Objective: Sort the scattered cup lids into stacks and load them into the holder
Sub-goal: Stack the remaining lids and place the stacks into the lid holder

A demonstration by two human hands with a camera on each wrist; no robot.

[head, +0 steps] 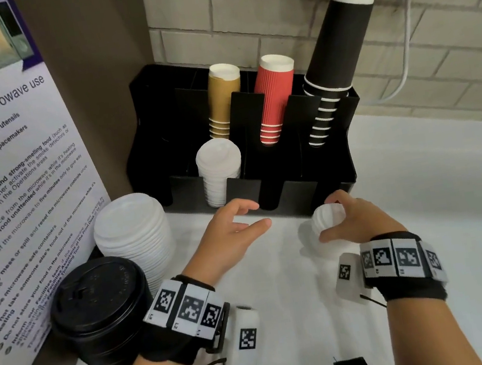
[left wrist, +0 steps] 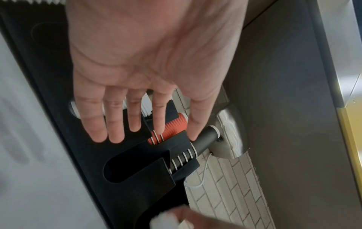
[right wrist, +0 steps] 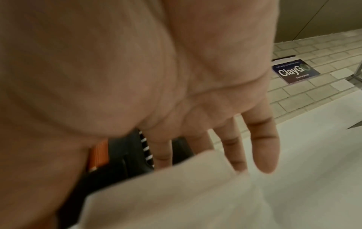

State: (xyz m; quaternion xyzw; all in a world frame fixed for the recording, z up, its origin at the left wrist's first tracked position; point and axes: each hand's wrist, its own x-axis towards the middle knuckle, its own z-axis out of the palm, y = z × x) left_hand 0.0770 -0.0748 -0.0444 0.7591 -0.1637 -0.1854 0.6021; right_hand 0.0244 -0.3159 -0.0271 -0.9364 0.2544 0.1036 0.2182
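Leftmost, black lids [head: 102, 309] and large white lids [head: 134, 229] stand stacked on the bench [head: 426, 217]. Next, the left hand [head: 228, 231] hovers, fingers spread apart, before the black holder [head: 334, 168]. Rightward, the right hand [head: 355, 221] clasps small white lids [head: 327, 216].

lid stack [right wrist: 176, 193] blurred, perhaps several lids

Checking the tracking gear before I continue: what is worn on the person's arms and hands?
Both hands, left hand and right hand, are bare, forearms unsleeved. Each wrist carries a black strap ringed with white square-coded marker tiles, plus a white marker-tagged block and thin black cords.
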